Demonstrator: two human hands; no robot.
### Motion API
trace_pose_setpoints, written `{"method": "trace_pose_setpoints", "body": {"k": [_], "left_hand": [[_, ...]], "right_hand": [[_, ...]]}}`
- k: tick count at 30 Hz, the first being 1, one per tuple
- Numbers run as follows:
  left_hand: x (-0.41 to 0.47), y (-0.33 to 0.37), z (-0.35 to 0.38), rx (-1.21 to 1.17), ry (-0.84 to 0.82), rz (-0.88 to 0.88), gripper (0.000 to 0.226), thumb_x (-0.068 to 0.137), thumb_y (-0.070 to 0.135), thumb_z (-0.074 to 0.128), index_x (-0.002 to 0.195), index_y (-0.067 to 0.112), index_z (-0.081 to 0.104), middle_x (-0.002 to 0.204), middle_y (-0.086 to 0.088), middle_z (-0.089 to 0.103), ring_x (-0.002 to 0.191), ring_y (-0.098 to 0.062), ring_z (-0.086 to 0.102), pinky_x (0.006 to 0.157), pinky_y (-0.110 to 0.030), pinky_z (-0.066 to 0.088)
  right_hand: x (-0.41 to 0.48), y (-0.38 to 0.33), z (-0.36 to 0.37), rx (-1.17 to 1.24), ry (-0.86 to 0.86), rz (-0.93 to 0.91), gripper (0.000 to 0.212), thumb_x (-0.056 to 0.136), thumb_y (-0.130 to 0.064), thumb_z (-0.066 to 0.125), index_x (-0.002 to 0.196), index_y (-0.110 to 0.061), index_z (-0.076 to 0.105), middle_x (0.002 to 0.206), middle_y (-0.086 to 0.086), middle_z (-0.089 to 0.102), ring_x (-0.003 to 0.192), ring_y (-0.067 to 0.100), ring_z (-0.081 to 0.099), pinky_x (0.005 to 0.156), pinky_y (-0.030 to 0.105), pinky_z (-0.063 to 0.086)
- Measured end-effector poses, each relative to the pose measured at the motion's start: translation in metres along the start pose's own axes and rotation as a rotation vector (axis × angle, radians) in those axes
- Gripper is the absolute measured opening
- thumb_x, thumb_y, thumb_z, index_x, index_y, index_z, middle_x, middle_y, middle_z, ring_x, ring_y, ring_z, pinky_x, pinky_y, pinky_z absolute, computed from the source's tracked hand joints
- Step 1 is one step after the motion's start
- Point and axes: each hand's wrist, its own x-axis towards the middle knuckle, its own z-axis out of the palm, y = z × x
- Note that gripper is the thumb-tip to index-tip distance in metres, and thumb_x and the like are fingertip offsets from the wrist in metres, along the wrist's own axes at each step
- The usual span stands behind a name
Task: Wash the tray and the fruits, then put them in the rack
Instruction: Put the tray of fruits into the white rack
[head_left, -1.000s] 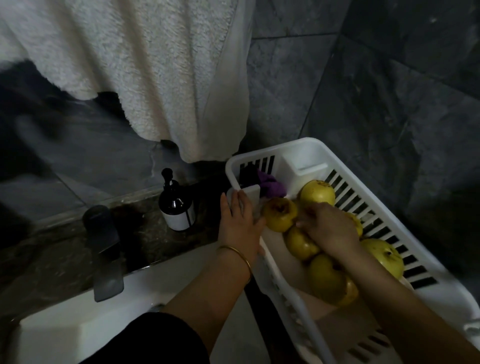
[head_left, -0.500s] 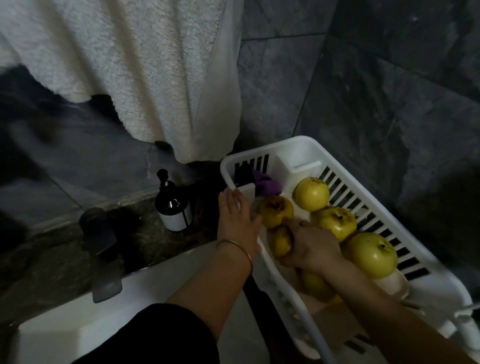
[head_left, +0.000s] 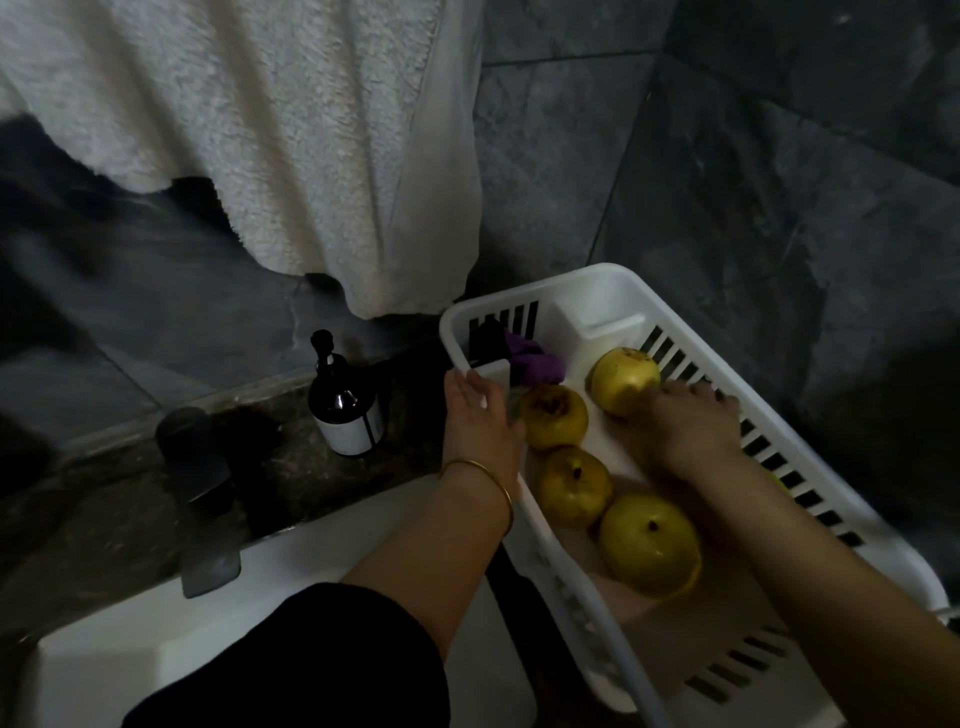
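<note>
The white slotted rack (head_left: 618, 283) stands right of the sink. Several yellow fruits lie in it on a pale flat tray (head_left: 727, 629): one at the far end (head_left: 621, 376), two along the left side (head_left: 553, 415) (head_left: 574, 486), and a big one nearer me (head_left: 649, 543). My left hand (head_left: 483, 421) grips the rack's left rim, thumb inside. My right hand (head_left: 693, 426) lies palm down inside the rack, fingers spread toward the right wall, its thumb side touching the far fruit. My right forearm hides part of the tray and a further fruit.
A purple cloth (head_left: 535, 358) sits in the rack's far corner. A dark pump bottle (head_left: 345, 410) and a dark faucet (head_left: 200, 488) stand on the counter behind the white sink (head_left: 130, 649). A white towel (head_left: 285, 130) hangs above. Dark tiled wall (head_left: 779, 182) closes the right side.
My right hand has let go of the fruit near the left side and moved to the far right of the rack. The fruits have been shifted about. My left hand stays on the rim.
</note>
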Motion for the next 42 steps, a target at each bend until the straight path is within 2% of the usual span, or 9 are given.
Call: {"method": "trace_pose_setpoints", "body": {"k": [6,14,21,24,28,31,33,38,42], "left_hand": [[0.001,0.001,-0.001,0.042,-0.016,0.009,0.065,0.097,0.048,0.041,0.148,0.013,0.021,0.144,-0.042,0.008,0.133,-0.057,0.018,0.109,-0.065,0.005],[-0.001,0.000,-0.001,0.037,-0.004,-0.004,0.066,0.096,0.050,0.039,0.149,0.016,0.020,0.145,-0.040,0.007,0.134,-0.057,0.016,0.109,-0.064,0.004],[0.000,0.000,0.001,0.008,-0.010,-0.010,0.066,0.096,0.050,0.041,0.149,0.017,0.020,0.146,-0.039,0.006,0.134,-0.057,0.014,0.109,-0.065,0.004],[0.001,0.000,0.001,-0.007,-0.004,-0.009,0.066,0.096,0.050,0.042,0.149,0.017,0.021,0.145,-0.039,0.007,0.134,-0.057,0.016,0.110,-0.065,0.006],[0.001,-0.003,-0.001,-0.029,-0.012,0.004,0.068,0.094,0.053,0.044,0.147,0.015,0.025,0.146,-0.039,0.007,0.134,-0.056,0.017,0.109,-0.065,0.006],[0.000,-0.003,-0.003,-0.023,-0.024,0.013,0.068,0.094,0.054,0.043,0.146,0.015,0.026,0.146,-0.039,0.006,0.134,-0.058,0.015,0.110,-0.065,0.005],[0.000,-0.003,-0.003,-0.017,-0.026,0.012,0.067,0.094,0.053,0.042,0.146,0.014,0.025,0.145,-0.040,0.006,0.134,-0.058,0.015,0.110,-0.065,0.006],[0.000,-0.002,-0.004,-0.038,-0.021,0.011,0.065,0.095,0.048,0.044,0.147,0.013,0.023,0.144,-0.041,0.006,0.133,-0.059,0.015,0.110,-0.065,0.006],[0.000,-0.002,-0.004,-0.038,-0.011,0.003,0.064,0.096,0.047,0.044,0.147,0.013,0.024,0.144,-0.041,0.007,0.133,-0.059,0.015,0.109,-0.066,0.005]], "right_hand": [[0.002,0.005,0.030,-0.092,-0.083,-0.050,0.053,0.093,-0.042,0.050,0.140,-0.026,0.035,0.142,0.010,0.035,0.131,0.036,0.033,0.106,0.052,0.031],[-0.010,0.003,0.021,-0.065,-0.072,-0.125,0.069,0.086,-0.042,0.059,0.145,-0.028,0.027,0.143,0.008,0.033,0.129,0.033,0.033,0.104,0.045,0.034],[-0.010,0.001,-0.005,0.001,-0.237,-0.127,0.058,0.089,-0.048,0.052,0.142,-0.030,0.035,0.140,0.007,0.042,0.129,0.031,0.038,0.104,0.047,0.032],[-0.002,-0.009,-0.019,0.174,-0.111,-0.042,0.048,0.089,-0.053,0.052,0.124,-0.020,0.055,0.120,0.009,0.058,0.112,0.029,0.052,0.091,0.040,0.044],[0.010,-0.045,-0.013,0.428,-0.133,-0.222,0.053,0.089,-0.048,0.057,0.130,-0.015,0.051,0.123,0.007,0.059,0.109,0.024,0.055,0.085,0.031,0.044],[0.018,-0.069,0.000,0.362,-0.174,-0.242,0.082,0.083,-0.054,0.062,0.145,-0.014,0.027,0.128,0.012,0.051,0.113,0.028,0.054,0.089,0.036,0.047],[0.023,-0.077,0.006,0.293,-0.157,-0.220,0.086,0.082,-0.050,0.065,0.147,-0.016,0.021,0.127,0.015,0.048,0.112,0.031,0.054,0.088,0.041,0.049],[0.030,-0.082,0.010,0.380,-0.065,-0.111,0.061,0.087,-0.048,0.060,0.132,-0.010,0.045,0.124,0.015,0.055,0.112,0.030,0.055,0.084,0.033,0.045],[0.032,-0.085,0.013,0.350,-0.046,-0.087,0.063,0.088,-0.050,0.058,0.131,-0.008,0.041,0.127,0.016,0.051,0.115,0.030,0.052,0.085,0.035,0.045]]}}
